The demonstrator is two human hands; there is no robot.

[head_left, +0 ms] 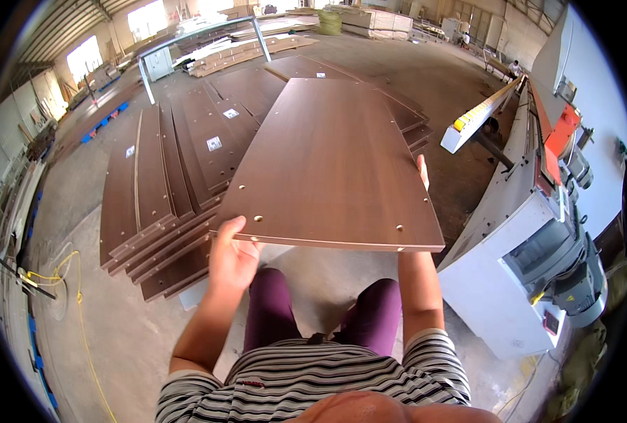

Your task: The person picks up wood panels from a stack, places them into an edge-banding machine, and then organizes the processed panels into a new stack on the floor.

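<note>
The bare left hand (234, 259) and right hand (423, 173) clamped the brown, drilled, wood-grained panel (334, 155) mid-frame, which a slipping grip could have dropped onto the flat brown boards (154, 169) left of centre.

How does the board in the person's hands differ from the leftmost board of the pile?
The held board is raised by the left hand and right hand; the leftmost board lies in the pile.
The leftmost board bears a white label; the held board's upper face shows none.
Both are brown and flat.
</note>
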